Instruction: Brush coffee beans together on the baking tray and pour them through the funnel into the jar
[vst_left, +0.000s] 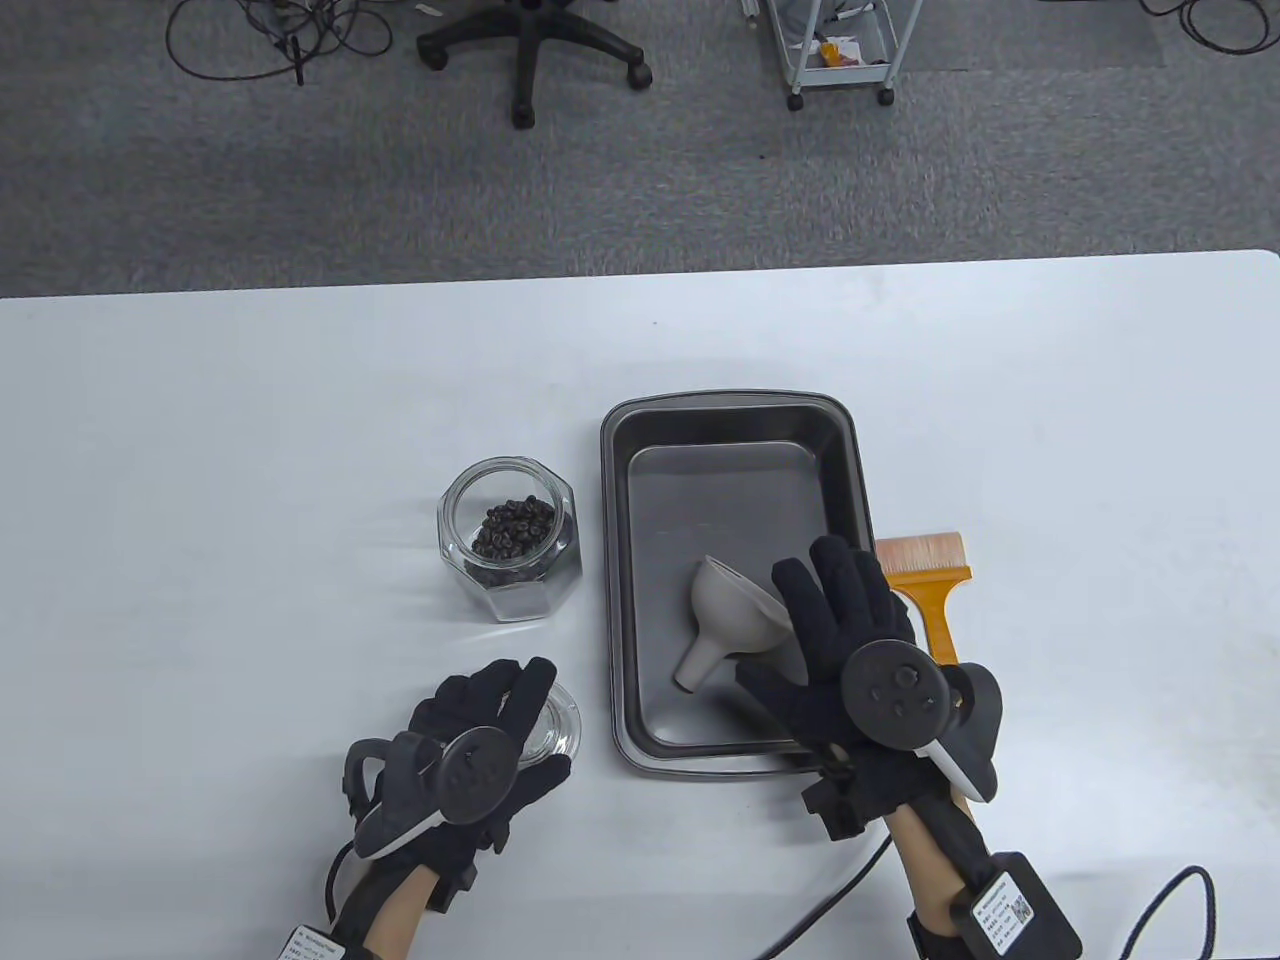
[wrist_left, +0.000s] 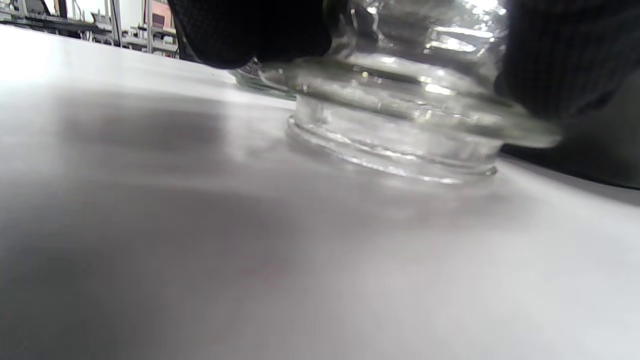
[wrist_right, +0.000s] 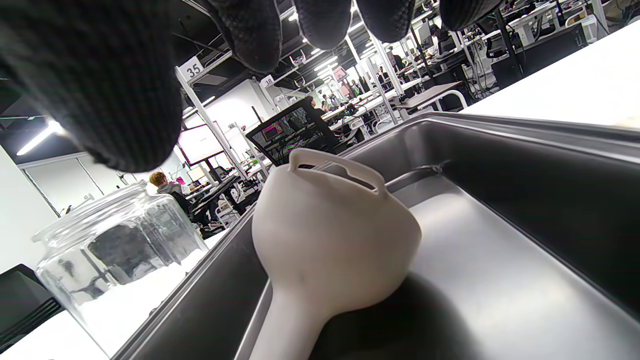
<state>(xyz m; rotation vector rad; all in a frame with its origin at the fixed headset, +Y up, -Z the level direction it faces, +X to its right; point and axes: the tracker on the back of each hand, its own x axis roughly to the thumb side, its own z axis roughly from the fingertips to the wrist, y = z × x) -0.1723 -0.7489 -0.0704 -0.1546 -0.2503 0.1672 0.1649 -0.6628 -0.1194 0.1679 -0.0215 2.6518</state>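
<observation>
From above, the beans (vst_left: 512, 528) already sit in the jar (vst_left: 509, 540), which stands open just left of the tray (vst_left: 728, 420); the funnel (vst_left: 728, 622) lies on its side in the tray's near half, and the brush (vst_left: 925, 585) rests on the table by the tray's right rim. The right hand (vst_left: 850, 660) hovers over the funnel with fingers spread and nothing in them, while the left hand (vst_left: 480, 740) covers the glass lid (vst_left: 555, 722) near the jar. In the left wrist view the fingers (wrist_left: 260, 30) curl over the lid (wrist_left: 400, 125), which rests on the table (wrist_left: 200, 250); glass in a knit glove may slip (a drop could chip it or knock the jar). In the right wrist view the straight fingertips (wrist_right: 320, 15) hang above the funnel (wrist_right: 335, 235), not touching; it could roll on its rounded cone, and a careless reach toward the jar (wrist_right: 120, 250) could tip it and spill the beans.
</observation>
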